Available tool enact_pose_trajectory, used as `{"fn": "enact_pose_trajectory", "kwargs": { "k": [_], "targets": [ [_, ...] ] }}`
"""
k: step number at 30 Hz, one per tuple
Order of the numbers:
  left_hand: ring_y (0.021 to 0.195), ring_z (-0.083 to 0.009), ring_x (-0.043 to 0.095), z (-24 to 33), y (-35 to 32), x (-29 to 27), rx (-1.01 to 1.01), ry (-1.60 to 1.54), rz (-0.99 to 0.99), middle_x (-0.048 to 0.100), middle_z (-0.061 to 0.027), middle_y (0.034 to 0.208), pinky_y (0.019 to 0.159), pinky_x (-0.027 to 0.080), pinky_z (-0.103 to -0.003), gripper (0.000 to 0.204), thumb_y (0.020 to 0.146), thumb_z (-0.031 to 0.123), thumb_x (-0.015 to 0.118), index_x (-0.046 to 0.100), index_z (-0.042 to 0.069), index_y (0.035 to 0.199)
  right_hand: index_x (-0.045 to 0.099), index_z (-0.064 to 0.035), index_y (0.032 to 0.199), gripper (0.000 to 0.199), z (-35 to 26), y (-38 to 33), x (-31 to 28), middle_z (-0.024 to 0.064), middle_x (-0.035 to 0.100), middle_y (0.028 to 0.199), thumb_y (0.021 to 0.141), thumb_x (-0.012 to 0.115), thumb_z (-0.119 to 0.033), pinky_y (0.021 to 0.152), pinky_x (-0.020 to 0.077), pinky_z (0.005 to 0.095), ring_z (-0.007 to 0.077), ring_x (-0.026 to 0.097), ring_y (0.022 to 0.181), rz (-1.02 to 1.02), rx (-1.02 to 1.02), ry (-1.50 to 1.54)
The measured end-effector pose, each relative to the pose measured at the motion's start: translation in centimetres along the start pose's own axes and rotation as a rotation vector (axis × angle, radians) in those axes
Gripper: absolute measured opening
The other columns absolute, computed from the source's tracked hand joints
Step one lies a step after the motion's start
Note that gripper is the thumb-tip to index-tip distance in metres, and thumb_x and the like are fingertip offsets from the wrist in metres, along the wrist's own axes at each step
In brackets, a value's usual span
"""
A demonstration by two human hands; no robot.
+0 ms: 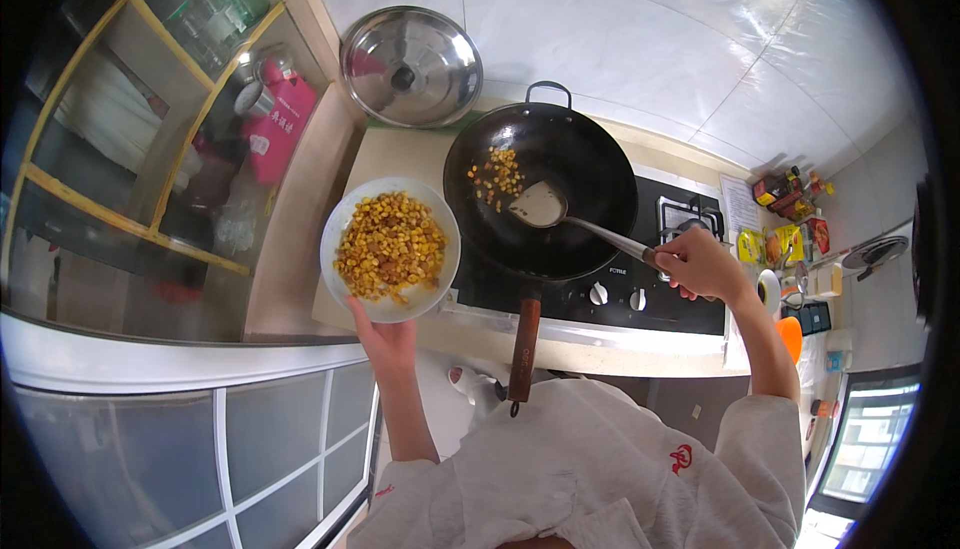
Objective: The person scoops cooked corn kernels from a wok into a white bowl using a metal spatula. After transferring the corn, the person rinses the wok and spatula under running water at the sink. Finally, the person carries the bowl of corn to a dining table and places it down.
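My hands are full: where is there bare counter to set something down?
A small bare patch of counter lies between the lid, the bowl and the wok; a narrow strip also runs in front of the stove, overhung by the wok's handle. Right of the stove it is crowded with bottles and packets.

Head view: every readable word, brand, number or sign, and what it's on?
Wording withheld; locations only.
Black glass-topped hob: short pale lettering.
Pink flat packet: white characters.
Brown wooden wok handle: faint marking, too small to read.
White paper sheet: print too small.
Small yellow packets: print too small.
Off-white shirt: red emblem, unreadable.
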State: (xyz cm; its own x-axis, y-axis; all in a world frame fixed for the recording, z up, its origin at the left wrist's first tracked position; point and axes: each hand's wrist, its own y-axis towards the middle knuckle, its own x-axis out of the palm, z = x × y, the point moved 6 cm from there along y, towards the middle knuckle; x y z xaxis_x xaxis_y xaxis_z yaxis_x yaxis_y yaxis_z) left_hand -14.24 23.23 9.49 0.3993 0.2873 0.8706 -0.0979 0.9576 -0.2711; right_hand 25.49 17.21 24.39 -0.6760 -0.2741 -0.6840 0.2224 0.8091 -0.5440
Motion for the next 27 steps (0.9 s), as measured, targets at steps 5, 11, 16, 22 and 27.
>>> {"fn": "enact_pose_trajectory", "kwargs": {
  "k": [5,11,16,22,27],
  "targets": [
    [0.131,-0.0245,0.036,-0.3,0.9,-0.1,-0.047,-0.02,-0.004,0.038,-0.0065,0.142,0.11,0.03,-0.045,0.06,0.091,0.04,0.056,0.035,0.012,0.139,0.069,-0.002,0.101,0.024,-0.3,2.3,3.5,0.0069,0.059,0.059,0.09,0.055,-0.018,0.041,0.0447,0.0252,0.012,0.055,0.043,0.063,-0.021,0.108],
    [0.132,-0.0249,0.035,0.1,1.3,-0.9,-0.04,0.006,0.031,0.037,-0.0065,0.143,0.11,0.029,-0.046,0.062,0.09,0.041,0.057,0.034,0.012,0.14,0.067,0.0002,0.104,0.025,1.7,3.5,6.5,0.0057,0.06,0.06,0.088,0.057,-0.017,0.038,0.0441,0.0243,0.0099,0.054,0.043,0.102,-0.017,0.33],
    [0.131,-0.0249,0.036,0.2,1.1,-0.4,-0.052,-0.009,0.006,0.038,-0.0064,0.143,0.11,0.029,-0.045,0.062,0.09,0.04,0.057,0.034,0.012,0.14,0.068,-0.0006,0.103,0.025,1.8,4.2,7.6,0.0052,0.058,0.056,0.088,0.059,-0.018,0.037,0.0421,0.024,0.0086,0.053,0.042,0.192,-0.082,0.405],
    [0.13,-0.0244,0.037,-0.2,1.0,0.3,-0.026,-0.002,-0.01,0.038,-0.0065,0.142,0.109,0.03,-0.044,0.061,0.09,0.039,0.057,0.034,0.012,0.139,0.068,-0.0008,0.104,0.025,1.5,5.7,8.2,0.0051,0.057,0.055,0.089,0.059,-0.019,0.036,0.0395,0.0234,0.0083,0.053,0.043,0.262,-0.19,0.503],
    [0.13,-0.0243,0.038,-0.2,0.4,0.5,-0.006,0.005,0.035,0.04,-0.0065,0.141,0.108,0.032,-0.044,0.06,0.09,0.039,0.057,0.036,0.012,0.138,0.067,-0.0015,0.106,0.025,2.2,5.7,8.2,0.0051,0.058,0.058,0.089,0.06,-0.018,0.038,0.041,0.0234,0.0083,0.053,0.044,0.266,-0.157,0.498]
  ]
}}
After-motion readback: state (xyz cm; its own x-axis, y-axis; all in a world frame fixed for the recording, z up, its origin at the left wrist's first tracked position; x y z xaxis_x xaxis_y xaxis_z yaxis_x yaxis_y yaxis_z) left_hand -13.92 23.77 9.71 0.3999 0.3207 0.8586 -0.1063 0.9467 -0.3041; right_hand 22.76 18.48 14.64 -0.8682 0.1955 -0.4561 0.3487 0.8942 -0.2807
